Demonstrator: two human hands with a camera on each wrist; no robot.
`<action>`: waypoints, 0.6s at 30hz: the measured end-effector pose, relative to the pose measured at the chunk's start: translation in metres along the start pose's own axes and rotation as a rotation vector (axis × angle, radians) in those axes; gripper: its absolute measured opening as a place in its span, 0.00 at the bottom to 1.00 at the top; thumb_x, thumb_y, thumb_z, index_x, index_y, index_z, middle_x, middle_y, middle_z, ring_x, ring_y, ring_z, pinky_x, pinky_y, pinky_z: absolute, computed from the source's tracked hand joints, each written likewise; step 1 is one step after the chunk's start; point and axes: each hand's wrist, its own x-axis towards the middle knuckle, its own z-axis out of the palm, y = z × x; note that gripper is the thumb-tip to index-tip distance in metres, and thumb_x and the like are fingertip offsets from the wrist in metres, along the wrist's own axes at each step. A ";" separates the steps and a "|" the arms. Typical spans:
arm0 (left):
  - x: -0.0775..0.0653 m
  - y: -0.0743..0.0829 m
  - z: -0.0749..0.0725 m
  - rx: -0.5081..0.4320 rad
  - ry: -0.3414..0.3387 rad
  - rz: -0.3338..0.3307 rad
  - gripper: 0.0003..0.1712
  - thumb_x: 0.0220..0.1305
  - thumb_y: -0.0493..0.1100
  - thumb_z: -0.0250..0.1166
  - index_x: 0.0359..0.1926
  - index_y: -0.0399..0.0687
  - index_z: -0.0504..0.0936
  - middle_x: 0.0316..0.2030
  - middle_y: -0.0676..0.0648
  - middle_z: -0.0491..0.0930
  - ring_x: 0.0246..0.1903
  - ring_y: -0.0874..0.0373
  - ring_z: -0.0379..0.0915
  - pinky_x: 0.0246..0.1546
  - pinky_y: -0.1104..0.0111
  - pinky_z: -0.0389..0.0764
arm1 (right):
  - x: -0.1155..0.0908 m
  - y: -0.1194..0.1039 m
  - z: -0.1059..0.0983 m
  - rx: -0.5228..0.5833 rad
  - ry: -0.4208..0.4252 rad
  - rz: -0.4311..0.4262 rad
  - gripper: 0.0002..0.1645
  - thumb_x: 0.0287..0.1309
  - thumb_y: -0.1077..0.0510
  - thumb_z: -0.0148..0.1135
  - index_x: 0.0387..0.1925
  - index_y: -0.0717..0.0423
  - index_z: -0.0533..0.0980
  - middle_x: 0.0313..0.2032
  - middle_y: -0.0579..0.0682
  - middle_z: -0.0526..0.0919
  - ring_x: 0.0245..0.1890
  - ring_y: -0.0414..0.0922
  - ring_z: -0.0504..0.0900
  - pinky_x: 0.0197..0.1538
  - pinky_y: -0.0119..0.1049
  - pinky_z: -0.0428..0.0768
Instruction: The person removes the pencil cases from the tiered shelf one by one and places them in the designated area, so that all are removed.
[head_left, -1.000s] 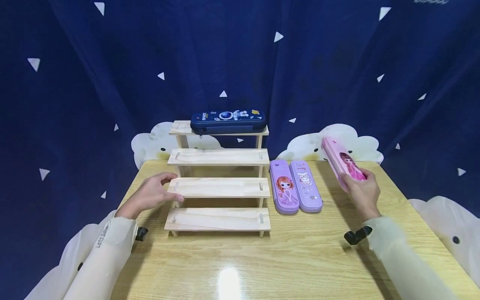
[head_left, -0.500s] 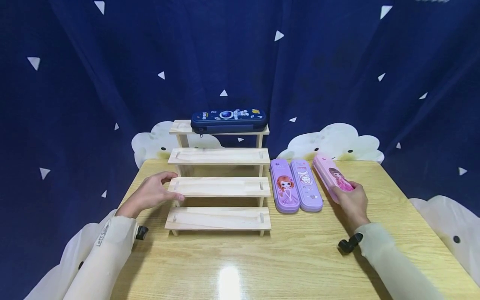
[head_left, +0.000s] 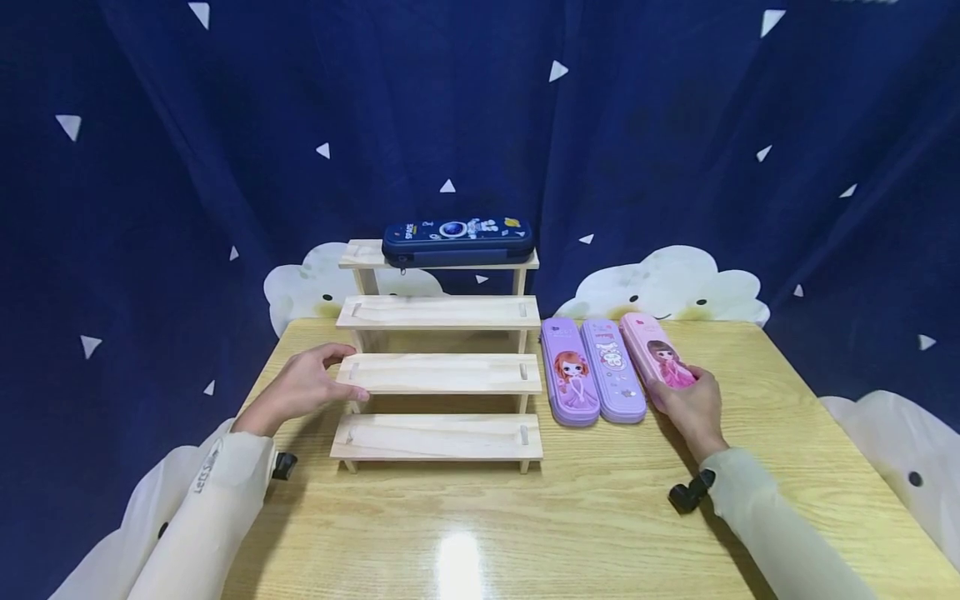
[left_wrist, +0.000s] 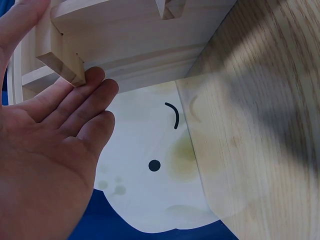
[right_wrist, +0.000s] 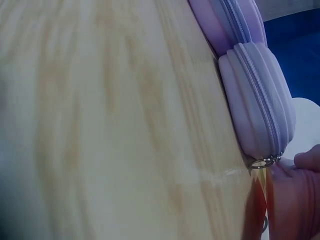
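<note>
A wooden tiered rack (head_left: 438,375) stands left of centre, and my left hand (head_left: 303,387) holds the end of its second shelf from the bottom, thumb at the front edge. In the left wrist view, the other fingers (left_wrist: 90,107) reach along the shelf's end. My right hand (head_left: 693,412) grips the near end of a pink pencil case (head_left: 647,343) with a doll print. That case lies alongside a lilac pencil case (head_left: 615,375) with a white character. Left of it is a purple pencil case (head_left: 573,379) with a red-haired doll.
On the rack's top shelf lies a navy space-themed pencil case (head_left: 457,242). Everything stands on a light wooden table (head_left: 600,517). A dark blue curtain (head_left: 480,100) with white triangles and cloud shapes hangs behind.
My right hand has brought the pink pencil case left and down to the table, next to the lilac one. The left hand has stayed on the rack.
</note>
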 end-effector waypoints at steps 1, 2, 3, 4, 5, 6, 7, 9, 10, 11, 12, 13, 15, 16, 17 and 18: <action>0.000 0.000 0.000 0.001 0.000 0.003 0.53 0.43 0.61 0.82 0.66 0.41 0.73 0.66 0.35 0.76 0.66 0.38 0.71 0.66 0.46 0.73 | 0.000 0.000 0.000 0.002 0.002 -0.003 0.54 0.56 0.48 0.71 0.74 0.69 0.57 0.65 0.71 0.70 0.63 0.63 0.72 0.71 0.57 0.69; 0.000 0.000 0.000 0.001 0.002 0.003 0.52 0.44 0.60 0.82 0.66 0.41 0.74 0.65 0.35 0.76 0.66 0.38 0.71 0.66 0.46 0.73 | -0.001 0.000 0.001 0.004 0.003 -0.008 0.54 0.55 0.49 0.72 0.73 0.69 0.58 0.65 0.71 0.70 0.63 0.63 0.72 0.71 0.56 0.69; 0.000 0.000 0.001 0.002 0.002 0.004 0.51 0.44 0.60 0.82 0.66 0.41 0.74 0.65 0.35 0.76 0.66 0.38 0.71 0.66 0.46 0.73 | 0.000 0.000 0.001 0.005 0.003 -0.012 0.53 0.54 0.49 0.72 0.73 0.70 0.58 0.65 0.71 0.71 0.63 0.63 0.72 0.71 0.56 0.70; 0.000 0.000 0.001 0.004 0.003 0.004 0.51 0.45 0.59 0.82 0.66 0.41 0.74 0.65 0.35 0.76 0.66 0.38 0.71 0.66 0.46 0.73 | 0.000 0.000 0.002 0.009 0.002 -0.015 0.53 0.54 0.50 0.73 0.73 0.70 0.58 0.65 0.71 0.71 0.63 0.63 0.72 0.71 0.56 0.69; -0.001 0.000 0.001 0.005 0.002 0.004 0.51 0.45 0.59 0.82 0.66 0.41 0.74 0.65 0.35 0.76 0.66 0.38 0.71 0.66 0.46 0.73 | 0.000 0.001 0.002 0.012 -0.003 -0.012 0.54 0.54 0.50 0.73 0.73 0.70 0.58 0.65 0.71 0.71 0.63 0.63 0.72 0.71 0.56 0.69; -0.001 0.000 0.001 0.003 0.003 0.004 0.51 0.45 0.59 0.82 0.66 0.41 0.74 0.65 0.35 0.76 0.66 0.38 0.71 0.65 0.45 0.73 | -0.001 0.001 0.002 0.013 -0.008 -0.011 0.54 0.54 0.50 0.73 0.73 0.70 0.57 0.65 0.72 0.70 0.63 0.63 0.72 0.72 0.56 0.69; -0.001 0.000 0.001 0.005 0.002 0.004 0.51 0.45 0.60 0.82 0.66 0.41 0.74 0.65 0.35 0.76 0.66 0.38 0.71 0.65 0.45 0.73 | -0.001 0.001 0.002 0.012 -0.014 -0.009 0.55 0.53 0.50 0.74 0.74 0.70 0.56 0.66 0.72 0.69 0.64 0.63 0.71 0.72 0.57 0.68; -0.001 0.000 0.001 0.008 0.002 0.005 0.52 0.44 0.62 0.81 0.66 0.42 0.74 0.65 0.35 0.76 0.65 0.38 0.71 0.65 0.45 0.73 | -0.001 0.002 0.001 0.006 -0.026 -0.009 0.57 0.53 0.50 0.74 0.75 0.70 0.55 0.67 0.73 0.68 0.65 0.64 0.70 0.73 0.57 0.67; -0.001 0.001 0.001 0.009 0.002 0.005 0.52 0.44 0.62 0.81 0.66 0.42 0.74 0.65 0.35 0.76 0.65 0.38 0.71 0.65 0.45 0.73 | -0.001 0.002 0.001 0.004 -0.032 -0.007 0.58 0.54 0.49 0.74 0.75 0.70 0.54 0.68 0.73 0.67 0.66 0.64 0.69 0.74 0.58 0.66; -0.001 0.001 0.001 0.009 0.002 0.004 0.52 0.44 0.62 0.81 0.66 0.42 0.74 0.65 0.35 0.76 0.65 0.38 0.71 0.65 0.45 0.73 | -0.001 0.002 0.001 0.002 -0.036 -0.009 0.59 0.54 0.49 0.74 0.75 0.71 0.53 0.68 0.74 0.66 0.67 0.65 0.69 0.74 0.58 0.66; -0.001 0.001 0.001 0.010 0.002 0.004 0.52 0.44 0.62 0.81 0.66 0.42 0.74 0.65 0.35 0.76 0.66 0.38 0.71 0.65 0.45 0.73 | -0.002 0.002 0.001 -0.002 -0.038 -0.014 0.58 0.55 0.49 0.74 0.75 0.71 0.53 0.68 0.74 0.66 0.67 0.65 0.69 0.74 0.59 0.65; -0.001 0.001 0.001 0.012 0.002 0.005 0.52 0.44 0.63 0.81 0.66 0.42 0.74 0.65 0.35 0.76 0.65 0.38 0.71 0.65 0.45 0.73 | -0.002 0.002 0.000 0.002 -0.041 -0.018 0.58 0.55 0.49 0.74 0.75 0.72 0.54 0.68 0.75 0.67 0.67 0.65 0.69 0.74 0.59 0.65; -0.001 0.002 0.000 0.012 0.002 0.005 0.52 0.44 0.62 0.82 0.66 0.42 0.74 0.65 0.35 0.76 0.65 0.38 0.71 0.65 0.45 0.73 | -0.003 0.000 0.000 0.010 -0.047 -0.023 0.55 0.57 0.51 0.72 0.74 0.72 0.54 0.68 0.75 0.67 0.67 0.65 0.69 0.74 0.59 0.65; 0.000 0.002 0.000 0.013 0.002 0.005 0.52 0.44 0.62 0.82 0.66 0.42 0.74 0.65 0.35 0.76 0.65 0.38 0.71 0.65 0.45 0.73 | -0.004 0.000 0.000 0.016 -0.052 -0.023 0.54 0.57 0.51 0.71 0.74 0.72 0.55 0.67 0.74 0.68 0.67 0.65 0.69 0.74 0.58 0.66; 0.000 0.002 0.000 0.013 0.001 0.004 0.52 0.44 0.62 0.82 0.66 0.42 0.74 0.65 0.35 0.76 0.65 0.38 0.72 0.65 0.45 0.74 | -0.004 0.000 0.000 0.024 -0.056 -0.024 0.53 0.58 0.52 0.71 0.74 0.72 0.55 0.67 0.74 0.68 0.66 0.64 0.70 0.74 0.58 0.66; 0.000 0.002 0.000 0.015 0.002 0.005 0.52 0.44 0.62 0.82 0.66 0.42 0.74 0.65 0.35 0.76 0.65 0.38 0.72 0.65 0.46 0.74 | -0.005 0.000 -0.001 0.030 -0.062 -0.022 0.52 0.58 0.53 0.70 0.74 0.72 0.56 0.67 0.74 0.69 0.66 0.63 0.70 0.74 0.58 0.66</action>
